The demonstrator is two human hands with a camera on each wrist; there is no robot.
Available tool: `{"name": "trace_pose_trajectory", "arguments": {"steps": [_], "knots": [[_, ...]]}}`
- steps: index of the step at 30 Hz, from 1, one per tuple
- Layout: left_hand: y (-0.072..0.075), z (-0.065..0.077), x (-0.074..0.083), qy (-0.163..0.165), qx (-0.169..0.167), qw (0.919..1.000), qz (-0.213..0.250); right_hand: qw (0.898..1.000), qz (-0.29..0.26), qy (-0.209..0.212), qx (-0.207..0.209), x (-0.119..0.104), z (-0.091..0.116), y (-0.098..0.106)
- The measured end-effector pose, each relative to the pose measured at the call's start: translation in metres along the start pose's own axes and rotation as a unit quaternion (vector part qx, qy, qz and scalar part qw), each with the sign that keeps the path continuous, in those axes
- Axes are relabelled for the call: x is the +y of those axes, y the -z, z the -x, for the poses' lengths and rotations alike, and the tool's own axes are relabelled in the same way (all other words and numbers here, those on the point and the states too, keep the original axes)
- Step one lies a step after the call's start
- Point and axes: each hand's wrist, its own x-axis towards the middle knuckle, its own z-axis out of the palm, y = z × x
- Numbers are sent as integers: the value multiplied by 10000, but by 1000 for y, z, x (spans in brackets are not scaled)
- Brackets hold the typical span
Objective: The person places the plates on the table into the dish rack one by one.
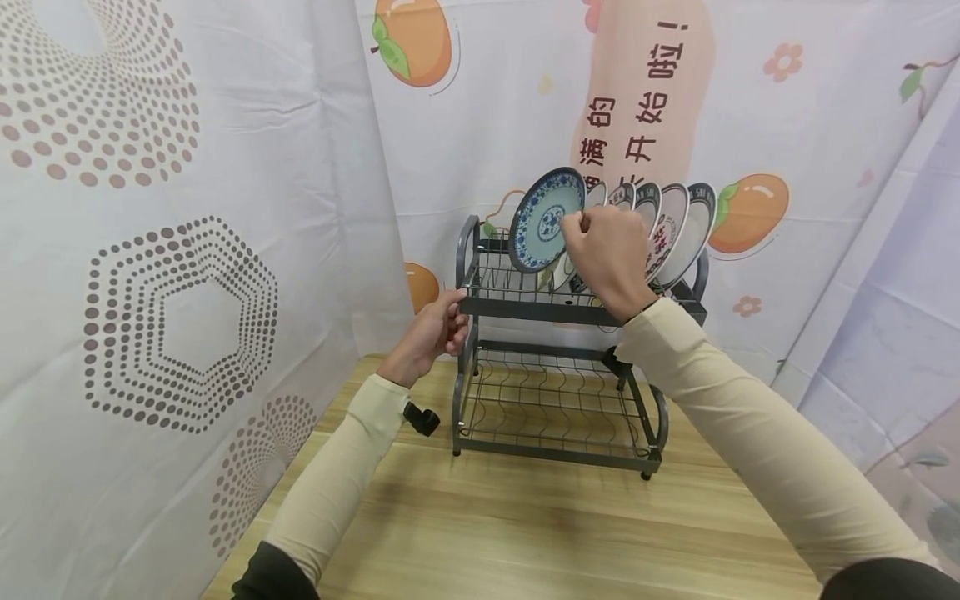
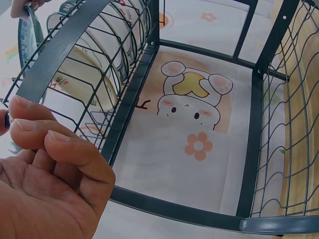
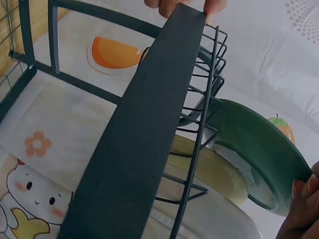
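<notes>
A dark two-tier dish rack point(image 1: 558, 310) stands on the table. My left hand point(image 1: 437, 325) pinches the left front corner of its upper tier, fingers curled beneath the bar, as the left wrist view shows. My right hand point(image 1: 611, 250) grips the right edge of a blue-patterned plate point(image 1: 546, 218) with a dark rim. That plate leans over the upper tier, left of the others; its green underside point(image 3: 259, 139) shows in the right wrist view. Several white plates point(image 1: 693, 229) with printed rims stand in a row along the tier, partly hidden behind my right hand.
The rack's lower tier point(image 1: 555, 392) is a wavy wire grid. Wooden tabletop point(image 1: 525, 533) extends in front of the rack. A patterned curtain point(image 1: 210, 292) hangs at the left, and a printed cloth point(image 1: 495, 108) with fruit hangs close behind the rack.
</notes>
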Motion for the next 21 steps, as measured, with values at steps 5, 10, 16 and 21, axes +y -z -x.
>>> {"name": "trace_pose_trajectory", "arguments": {"steps": [5, 10, 16, 21], "knots": [[0, -1, -1, -25, -18, 10000, -19, 9992, 313, 230, 86, -3, -4, -4], [0, -1, 1, 0, -17, 10000, -11, 9972, 662, 348, 0, -11, -10, -8], [-1, 0, 2, 85, 108, 9999, 31, 9918, 1112, 532, -328, -24, -17, -16], [-2, 0, 1, 67, 91, 9999, 52, 9870, 1435, 513, -505, -27, -21, -21]]}}
